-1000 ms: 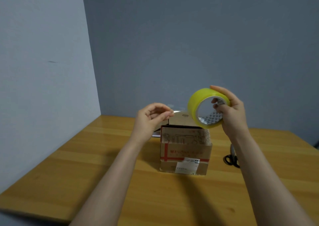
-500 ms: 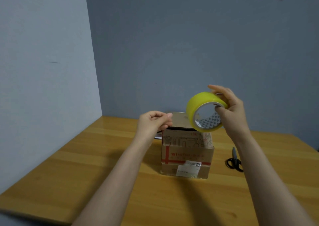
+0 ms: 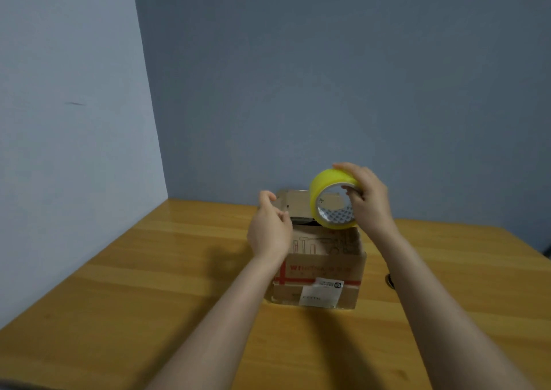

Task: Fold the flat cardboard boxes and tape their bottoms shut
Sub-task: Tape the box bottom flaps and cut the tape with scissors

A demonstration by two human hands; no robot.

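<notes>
My right hand (image 3: 369, 203) grips the yellow tape roll (image 3: 329, 203), thumb hooked into its core, its hole facing me. The box (image 3: 320, 266) stands on the table (image 3: 149, 270) right below, with the roll over its far right top edge. My left hand (image 3: 269, 225) hovers just left of the roll, fingers curled; I cannot tell whether they pinch a tape end.

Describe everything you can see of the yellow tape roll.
The yellow tape roll is a wide ring of glossy yellow tape, with a pale core printed inside. It hangs above the cardboard box, hole toward the camera. Only the right hand touches it, gripping its right side, thumb inside the core.
</notes>
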